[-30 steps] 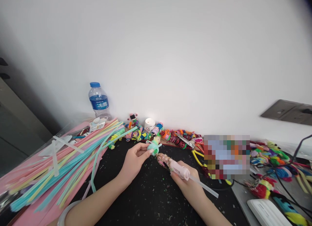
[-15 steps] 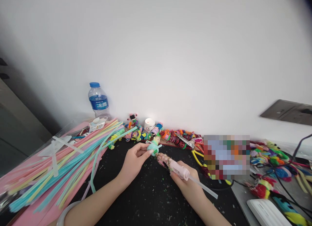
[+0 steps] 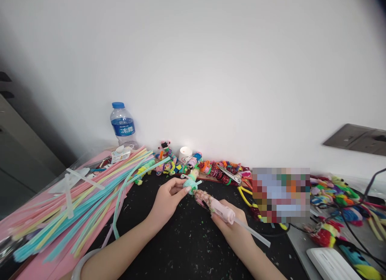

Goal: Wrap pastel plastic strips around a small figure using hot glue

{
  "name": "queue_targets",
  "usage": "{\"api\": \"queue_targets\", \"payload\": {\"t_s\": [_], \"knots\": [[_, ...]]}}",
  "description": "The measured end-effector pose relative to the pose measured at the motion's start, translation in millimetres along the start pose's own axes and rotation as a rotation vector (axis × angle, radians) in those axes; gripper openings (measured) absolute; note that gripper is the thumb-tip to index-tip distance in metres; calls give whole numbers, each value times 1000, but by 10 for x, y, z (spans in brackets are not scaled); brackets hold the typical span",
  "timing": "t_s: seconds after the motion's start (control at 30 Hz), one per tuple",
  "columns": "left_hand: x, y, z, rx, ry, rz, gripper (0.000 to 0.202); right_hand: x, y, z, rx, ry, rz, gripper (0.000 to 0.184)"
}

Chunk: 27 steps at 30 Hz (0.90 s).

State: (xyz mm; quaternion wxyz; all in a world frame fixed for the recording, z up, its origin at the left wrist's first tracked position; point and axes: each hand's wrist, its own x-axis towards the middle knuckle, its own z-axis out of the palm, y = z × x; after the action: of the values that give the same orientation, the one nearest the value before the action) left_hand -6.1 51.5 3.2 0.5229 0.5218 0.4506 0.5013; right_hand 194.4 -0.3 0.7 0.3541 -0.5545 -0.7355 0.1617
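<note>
Between the thumb and fingers of my left hand [image 3: 170,197] is a small pipe-cleaner figure [image 3: 190,184], mint green with a pale yellow top. My right hand [image 3: 233,223] is wrapped round a pale pink hot glue gun [image 3: 221,209]. A clear glue stick [image 3: 251,233] juts from the gun's back end, and its front part is crusted brown. The nozzle points at the lower side of the figure; whether the tip touches it I cannot make out. Both hands are above a black mat [image 3: 187,243] strewn with tiny fibre scraps.
Loose pastel pipe cleaners [image 3: 90,199] and glue sticks [image 3: 68,195] lie at left. A water bottle [image 3: 123,127], a paper cup [image 3: 185,154], and several fuzzy figures line the wall. Scissors [image 3: 230,175] rest at centre right. Cables [image 3: 346,223] and a white power strip [image 3: 330,264] are at right.
Almost nothing differs. The whole view has shifted by a few pixels; both hands keep their grip on the figure and the glue gun.
</note>
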Motion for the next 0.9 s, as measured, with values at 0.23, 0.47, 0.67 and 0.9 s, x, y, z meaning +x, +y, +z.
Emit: {"api": "queue_targets", "payload": {"t_s": [0.23,0.47,0.67,0.9], "knots": [[-20,-10,0,3,-8,-4,24,-14,6,-6,8,2,-24,15],[11,1,-1,6,7,-5,24,-13,27,10,14,-30,5,17],[-7,-6,-3,8,-1,-14,25,-6,74,22,-4,17,17,16],[-16,-7,0,-4,-25,-21,23,-10,80,15,10,18,10,13]]}}
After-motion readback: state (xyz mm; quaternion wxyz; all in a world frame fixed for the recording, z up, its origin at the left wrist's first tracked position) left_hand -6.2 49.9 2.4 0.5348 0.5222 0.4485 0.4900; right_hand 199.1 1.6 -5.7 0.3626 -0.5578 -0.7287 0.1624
